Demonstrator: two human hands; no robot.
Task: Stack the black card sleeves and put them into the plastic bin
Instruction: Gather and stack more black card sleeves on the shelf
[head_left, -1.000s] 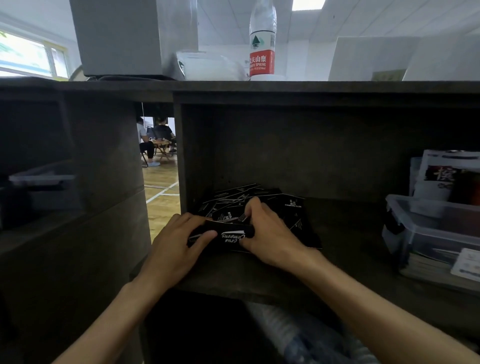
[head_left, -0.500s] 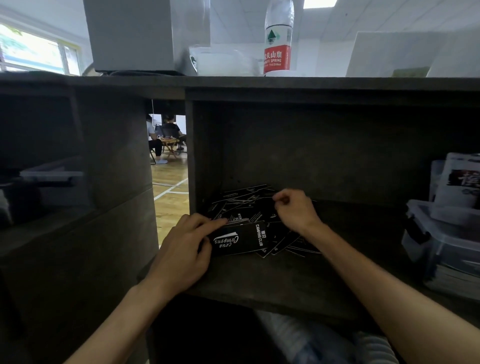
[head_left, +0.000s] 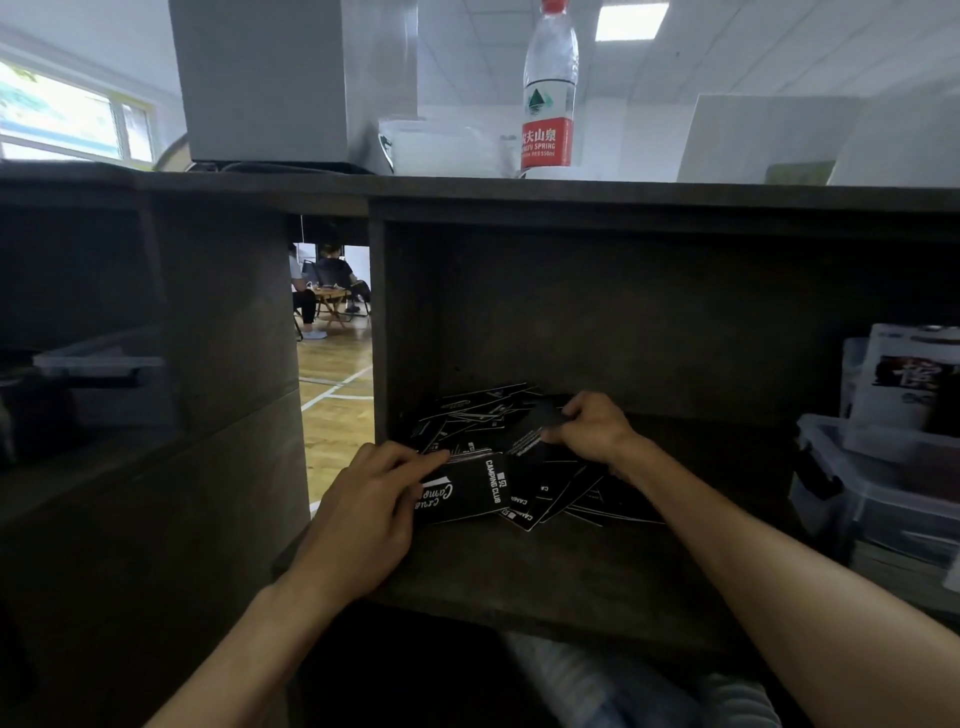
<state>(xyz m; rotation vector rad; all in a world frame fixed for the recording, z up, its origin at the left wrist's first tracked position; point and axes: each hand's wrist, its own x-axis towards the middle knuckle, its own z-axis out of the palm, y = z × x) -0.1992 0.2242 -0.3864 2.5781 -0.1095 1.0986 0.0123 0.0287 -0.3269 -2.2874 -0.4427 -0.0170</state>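
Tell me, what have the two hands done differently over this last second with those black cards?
The right hand left the small stack, reached back into the loose black sleeves and has pinched one sleeve, lifting it. The left hand took over the stack alone and keeps holding it on the shelf. The plastic bin at right is untouched.
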